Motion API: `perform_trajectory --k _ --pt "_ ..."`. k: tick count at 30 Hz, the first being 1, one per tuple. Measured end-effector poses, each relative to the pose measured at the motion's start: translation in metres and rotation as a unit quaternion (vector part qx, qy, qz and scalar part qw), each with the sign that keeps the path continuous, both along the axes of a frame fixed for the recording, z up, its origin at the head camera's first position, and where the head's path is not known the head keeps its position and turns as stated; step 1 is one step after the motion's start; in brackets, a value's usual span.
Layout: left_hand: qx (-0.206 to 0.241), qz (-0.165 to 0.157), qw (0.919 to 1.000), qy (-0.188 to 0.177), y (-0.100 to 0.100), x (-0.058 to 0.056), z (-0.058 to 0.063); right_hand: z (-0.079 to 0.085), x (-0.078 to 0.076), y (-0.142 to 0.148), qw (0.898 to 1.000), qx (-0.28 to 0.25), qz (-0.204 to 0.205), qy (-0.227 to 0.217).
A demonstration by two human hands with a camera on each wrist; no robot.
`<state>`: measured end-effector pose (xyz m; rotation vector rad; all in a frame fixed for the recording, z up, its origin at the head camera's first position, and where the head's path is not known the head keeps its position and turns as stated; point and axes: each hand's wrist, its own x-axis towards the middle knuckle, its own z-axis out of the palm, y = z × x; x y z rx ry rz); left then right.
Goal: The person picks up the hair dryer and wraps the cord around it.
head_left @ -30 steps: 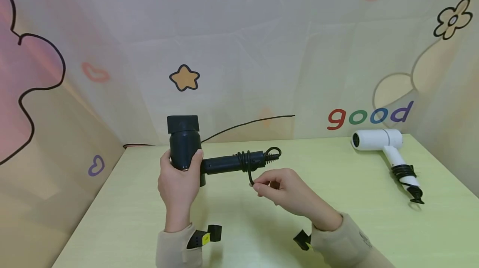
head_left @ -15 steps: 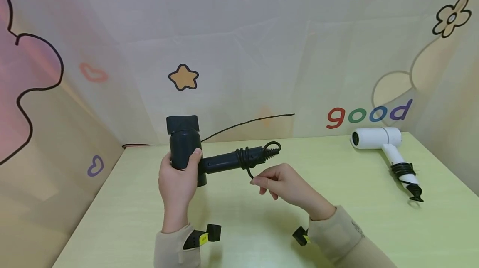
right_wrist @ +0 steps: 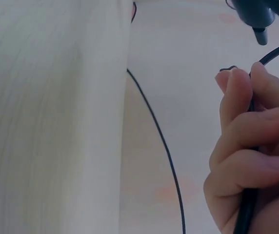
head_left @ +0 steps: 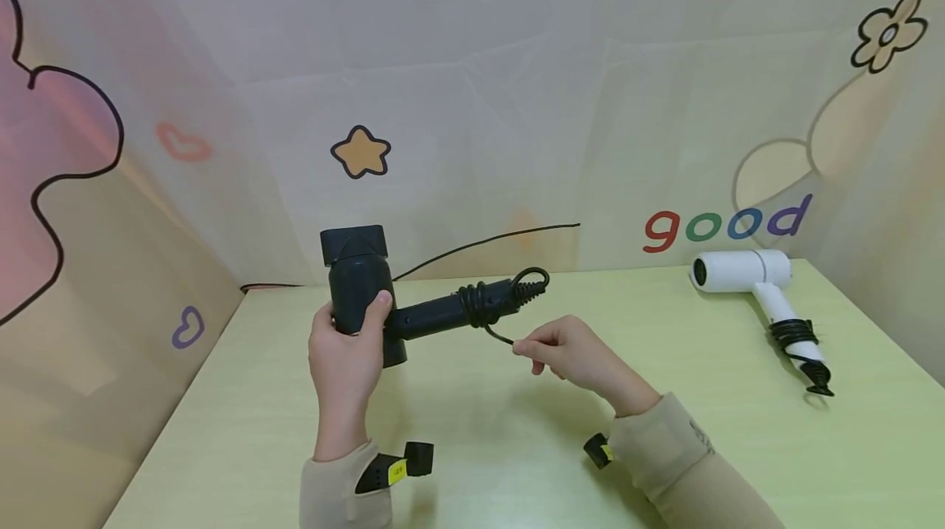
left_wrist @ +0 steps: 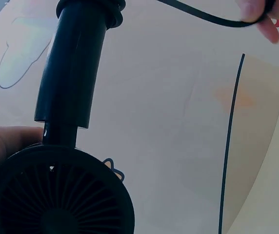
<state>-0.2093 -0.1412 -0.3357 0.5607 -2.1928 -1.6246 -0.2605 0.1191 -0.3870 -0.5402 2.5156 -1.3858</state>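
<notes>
Two hair dryers show from the head view; my left hand (head_left: 349,353) wraps its fingers round the barrel of the black hair dryer (head_left: 359,287), lifted clear of the table (head_left: 221,398) at about 11 o'clock from my right hand, so the handle sticks out sideways and is free for the cord (head_left: 499,335) coiled on it; my right hand (head_left: 568,348) pinches the loose run of that cord between thumb and fingertips, just off the handle's end, drawn out fairly straight, which I judge keeps the coils from slackening; the white hair dryer (head_left: 746,272) lies well apart at 2 o'clock, its own cord bundled round its handle.

From the left wrist view I see the dryer's rear grille (left_wrist: 56,195) close up, my palm against its left edge; the handle rises toward 12 o'clock and the cord runs off to 1 o'clock, where my other hand's fingertips nip it.

From the right wrist view my fingers (right_wrist: 247,141) are curled tight on the cord (right_wrist: 249,209), which passes under the fingers and leaves toward 1 o'clock.
</notes>
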Motion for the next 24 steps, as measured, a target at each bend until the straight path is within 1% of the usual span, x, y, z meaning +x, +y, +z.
perform_trajectory --k 5,10,13,15,16,20,22,24 --pt "0.009 -0.024 0.9997 0.003 0.000 0.001 0.000 -0.005 -0.007 0.005 0.999 0.018 -0.040 0.008" --pt "0.008 -0.054 0.9985 0.006 0.001 0.001 0.001 -0.004 -0.012 0.011 0.996 0.041 -0.081 0.021" --pt "0.004 -0.077 0.9970 -0.002 0.003 0.001 0.002 -0.002 -0.012 0.013 0.993 0.048 -0.102 0.036" --pt "0.003 -0.092 0.9958 -0.004 0.004 0.002 0.002 0.000 -0.012 0.014 0.991 0.053 -0.110 0.063" --pt "0.003 -0.100 0.9950 -0.003 0.005 0.002 0.002 0.001 -0.011 0.014 0.990 0.050 -0.114 0.071" --pt "0.005 -0.136 0.9907 0.003 0.007 0.003 0.002 0.002 -0.011 0.013 0.988 0.033 -0.129 0.082" --pt "0.001 -0.157 0.9876 0.003 0.008 0.004 0.001 0.003 -0.010 0.013 0.987 0.026 -0.137 0.077" --pt "-0.005 -0.176 0.9843 0.001 0.009 0.004 0.001 0.002 -0.011 0.013 0.986 0.025 -0.140 0.083"
